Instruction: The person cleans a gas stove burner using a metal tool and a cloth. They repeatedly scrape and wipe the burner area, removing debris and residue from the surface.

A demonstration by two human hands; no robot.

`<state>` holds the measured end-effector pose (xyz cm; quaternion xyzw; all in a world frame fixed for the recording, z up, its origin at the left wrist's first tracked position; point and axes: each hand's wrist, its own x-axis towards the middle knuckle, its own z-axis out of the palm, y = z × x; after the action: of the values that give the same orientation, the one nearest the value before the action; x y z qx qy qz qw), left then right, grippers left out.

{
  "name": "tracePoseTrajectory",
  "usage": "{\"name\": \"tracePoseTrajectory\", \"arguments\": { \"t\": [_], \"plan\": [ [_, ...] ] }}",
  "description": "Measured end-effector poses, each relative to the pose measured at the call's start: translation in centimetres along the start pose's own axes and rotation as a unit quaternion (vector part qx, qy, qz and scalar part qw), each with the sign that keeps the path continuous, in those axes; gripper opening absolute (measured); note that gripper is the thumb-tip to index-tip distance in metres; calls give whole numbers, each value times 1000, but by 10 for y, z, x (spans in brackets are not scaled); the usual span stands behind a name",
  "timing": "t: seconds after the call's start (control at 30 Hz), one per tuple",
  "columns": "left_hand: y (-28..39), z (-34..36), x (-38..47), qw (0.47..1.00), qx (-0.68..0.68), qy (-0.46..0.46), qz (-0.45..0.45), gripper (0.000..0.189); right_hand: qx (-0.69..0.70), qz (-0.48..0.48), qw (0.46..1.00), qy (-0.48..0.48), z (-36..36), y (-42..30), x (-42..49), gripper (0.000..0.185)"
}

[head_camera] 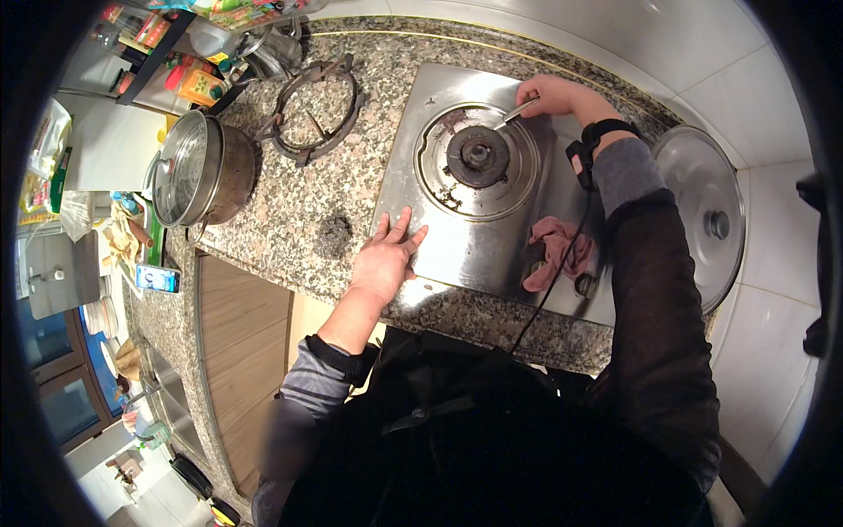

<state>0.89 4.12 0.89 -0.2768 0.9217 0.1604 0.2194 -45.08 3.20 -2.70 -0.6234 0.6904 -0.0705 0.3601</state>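
Note:
My right hand (552, 97) grips a slim metal tool (516, 113), its tip down at the edge of the dark burner head (479, 157). Around the burner runs a round steel drip tray (431, 191) with dark burnt residue on it. My left hand (382, 260) lies with fingers spread on the left front edge of the stainless-steel gas hob (461, 257), holding nothing. A crumpled pink cloth (560, 250) rests on the hob's front right, near the control knobs (585, 284). Left of my left hand, a steel wool scourer (334, 236) sits on the granite worktop (296, 197).
A round pan support (283, 109) lies on the worktop's far left side. Nearby stand a steel steamer pot (230, 171) and a metal kettle (271, 53). A large lid (698, 211) leans at the right wall. A phone (158, 278) lies at the left; a cable (560, 263) crosses the hob.

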Motion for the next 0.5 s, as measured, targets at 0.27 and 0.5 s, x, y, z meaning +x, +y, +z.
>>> {"name": "tracePoseTrajectory", "arguments": {
  "t": [0.27, 0.5],
  "plan": [
    [0, 0, 1, 1000, -3, -4, -7, 91, 11, -43, 996, -79, -8, -3, 32, 32],
    [0, -1, 1, 1000, 7, -4, -4, 92, 39, -30, 996, -78, -9, -17, 40, 27]
  ]
}}
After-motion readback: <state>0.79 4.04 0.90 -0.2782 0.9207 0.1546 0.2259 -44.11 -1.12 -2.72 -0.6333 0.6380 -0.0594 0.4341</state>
